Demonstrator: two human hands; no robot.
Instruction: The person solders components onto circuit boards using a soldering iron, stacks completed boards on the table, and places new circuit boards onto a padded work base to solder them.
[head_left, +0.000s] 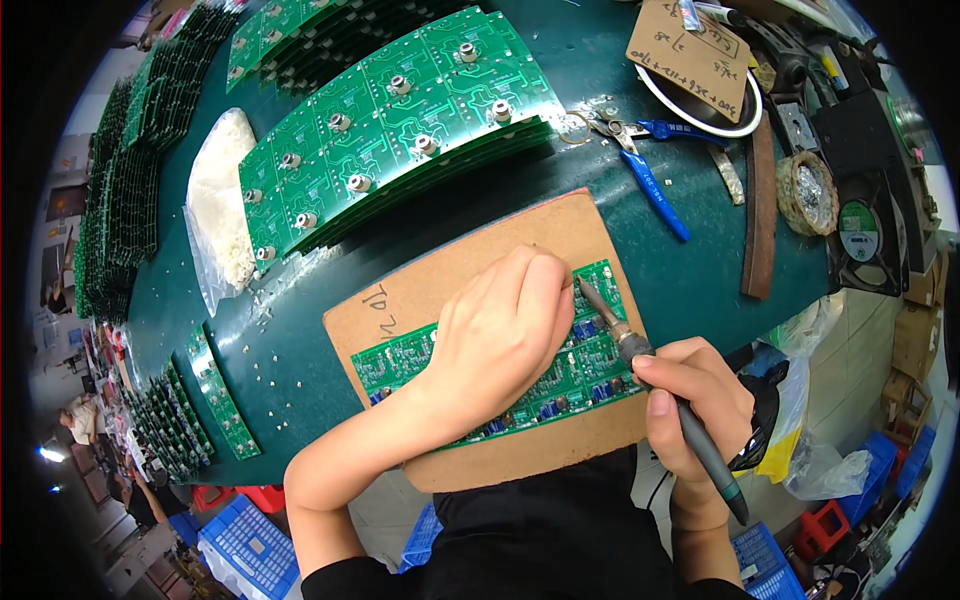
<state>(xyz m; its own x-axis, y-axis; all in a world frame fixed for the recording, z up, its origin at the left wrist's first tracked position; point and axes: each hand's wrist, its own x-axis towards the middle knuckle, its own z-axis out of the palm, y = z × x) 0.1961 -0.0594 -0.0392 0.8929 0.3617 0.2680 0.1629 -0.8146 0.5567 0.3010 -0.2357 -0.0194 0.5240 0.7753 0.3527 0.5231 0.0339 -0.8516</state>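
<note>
A green circuit board panel (592,355) crowded with small parts and blue capacitors lies on a brown fibreboard sheet (525,465) in front of me. My right hand (695,400) grips a soldering iron (710,455) by its dark handle. The iron slants up and left, with its tip at the panel's far right part. Over the middle of the panel, my left hand (505,320) is closed, its fingers bent and their tips close to the iron's tip. Whatever those fingers pinch is hidden behind the hand.
Beyond the sheet stands a stack of green panels (400,130) with metal connectors. A bag of white parts (225,200) lies left of it. Blue-handled pliers (655,195), a bowl (748,122), a brown bar (760,210) and a fan (862,235) are at the right.
</note>
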